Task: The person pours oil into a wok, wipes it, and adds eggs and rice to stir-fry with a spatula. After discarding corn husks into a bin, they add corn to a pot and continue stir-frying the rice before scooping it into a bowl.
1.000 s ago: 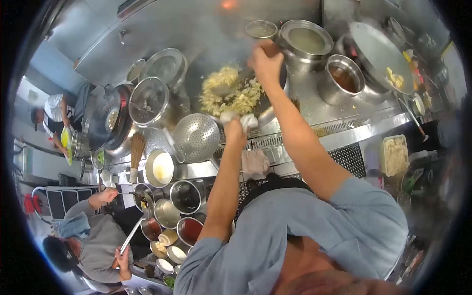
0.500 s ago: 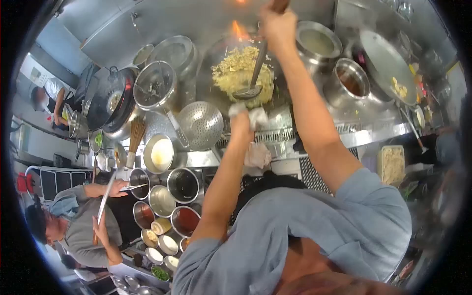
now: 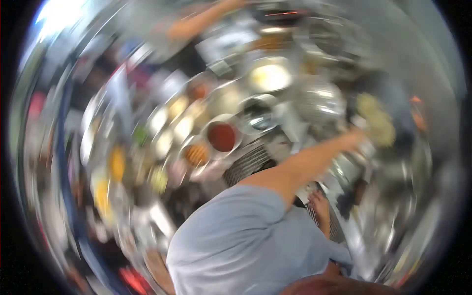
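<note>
Motion smears much of the head view. My left arm reaches right, and my left hand is at the near rim of the wok, closed around a white cloth. Yellowish chopped food lies in the wok; its details are blurred. My right hand is low beside my body, near the counter's front edge. Its fingers look apart, and I see nothing in them. The ladle cannot be made out.
Left of my arm stand several pots, including one of red sauce, one of dark liquid and one of orange food. A pale-filled pot is behind them. Another person's arm reaches in at the top. Flame shows beyond the wok.
The view has swung left, bringing the pots to the middle and the wok to the right. My right hand has come down from the raised ladle handle to beside my body; my left stays at the wok.
</note>
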Tool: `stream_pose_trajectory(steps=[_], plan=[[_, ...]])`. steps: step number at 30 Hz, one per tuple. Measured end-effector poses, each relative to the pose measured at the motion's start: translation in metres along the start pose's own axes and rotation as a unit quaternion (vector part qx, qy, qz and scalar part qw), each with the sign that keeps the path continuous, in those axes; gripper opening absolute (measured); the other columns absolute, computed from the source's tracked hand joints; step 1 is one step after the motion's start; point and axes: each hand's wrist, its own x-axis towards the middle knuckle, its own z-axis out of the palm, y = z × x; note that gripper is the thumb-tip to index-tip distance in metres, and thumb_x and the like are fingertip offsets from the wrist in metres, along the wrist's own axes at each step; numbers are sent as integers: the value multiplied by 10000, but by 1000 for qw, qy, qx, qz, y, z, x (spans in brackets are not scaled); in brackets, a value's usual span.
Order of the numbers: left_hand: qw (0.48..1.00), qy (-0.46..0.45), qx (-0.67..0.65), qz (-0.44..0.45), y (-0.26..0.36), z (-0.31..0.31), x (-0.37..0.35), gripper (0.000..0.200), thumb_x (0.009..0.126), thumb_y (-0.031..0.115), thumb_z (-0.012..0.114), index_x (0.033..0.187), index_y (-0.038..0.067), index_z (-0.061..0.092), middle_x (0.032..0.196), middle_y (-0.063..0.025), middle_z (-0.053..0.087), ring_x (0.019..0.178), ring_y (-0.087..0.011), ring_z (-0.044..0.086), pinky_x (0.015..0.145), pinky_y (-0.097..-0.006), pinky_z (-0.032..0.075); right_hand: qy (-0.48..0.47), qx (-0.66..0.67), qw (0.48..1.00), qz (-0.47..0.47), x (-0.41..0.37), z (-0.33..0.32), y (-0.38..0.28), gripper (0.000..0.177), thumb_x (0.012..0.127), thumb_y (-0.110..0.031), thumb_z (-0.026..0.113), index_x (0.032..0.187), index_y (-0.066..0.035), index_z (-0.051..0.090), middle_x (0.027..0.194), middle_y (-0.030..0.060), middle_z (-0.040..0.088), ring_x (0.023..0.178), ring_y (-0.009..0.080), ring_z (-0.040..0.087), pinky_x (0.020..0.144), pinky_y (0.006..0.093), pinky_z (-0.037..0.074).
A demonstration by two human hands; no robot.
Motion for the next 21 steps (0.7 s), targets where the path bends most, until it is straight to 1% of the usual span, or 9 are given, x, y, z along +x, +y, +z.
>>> stream_pose_trajectory(steps=[3,6,10,11,15,17,19,20,21], plan=[[993,-81,89,20,32,75,-166,755,869,348,595,1433,-15,250,1471,-240,265,1275,-343,397,950,-475,452,-92,-286,953,33,5,-50,84,460,815,-189,630,1217,7,525,1141,185,601,961,299,624,803,400,503],[992,17,124,5,-29,99,-276,825,799,381,688,1385,-70,322,1402,-269,367,1235,-322,451,1028,-403,376,-140,-404,903,51,24,-107,128,450,796,-193,637,1180,22,547,1107,186,616,929,304,628,784,402,500],[974,144,-172,39,-169,104,-388,840,762,375,746,1376,-37,347,1361,-216,435,1277,-312,408,1054,-409,345,-158,-506,847,29,58,-131,134,440,771,-199,647,1132,42,576,1061,188,636,886,311,633,759,405,498],[957,224,-186,23,-183,117,-422,713,799,344,718,1341,-1,408,1263,-161,526,1133,-257,530,936,-393,456,-161,-534,830,14,64,-127,131,438,764,-200,650,1120,47,583,1050,188,641,875,313,634,753,406,497],[860,354,-349,113,-271,176,-502,720,808,297,718,1367,15,362,1244,-131,535,1067,-243,571,890,-371,491,-221,-640,731,-86,72,-52,136,432,739,-206,660,1071,67,612,1004,190,661,833,319,639,727,408,494],[807,396,-399,182,-302,208,-524,635,816,265,716,1324,36,410,1208,-121,551,1042,-242,582,841,-378,522,-370,-690,601,-162,63,15,155,341,718,-193,671,930,74,650,924,204,670,836,302,647,715,397,486],[775,423,-416,218,-328,231,-532,597,820,254,714,1301,41,433,1188,-119,561,1028,-242,590,823,-383,535,-387,-666,619,-153,13,95,158,268,843,-215,573,744,21,657,673,156,635,602,218,609,533,388,477],[752,439,-423,250,-338,238,-541,577,823,247,711,1291,39,445,1175,-119,569,1030,-240,591,820,-387,538,-406,-698,584,-82,-65,145,127,256,806,-234,640,840,18,662,851,178,660,724,233,636,637,347,490],[728,454,-429,282,-344,242,-552,557,827,240,708,1281,36,456,1163,-119,576,1032,-237,591,817,-390,540,-491,-567,658,-68,-15,165,181,264,814,-239,634,840,23,661,834,173,663,696,224,635,619,335,491]])
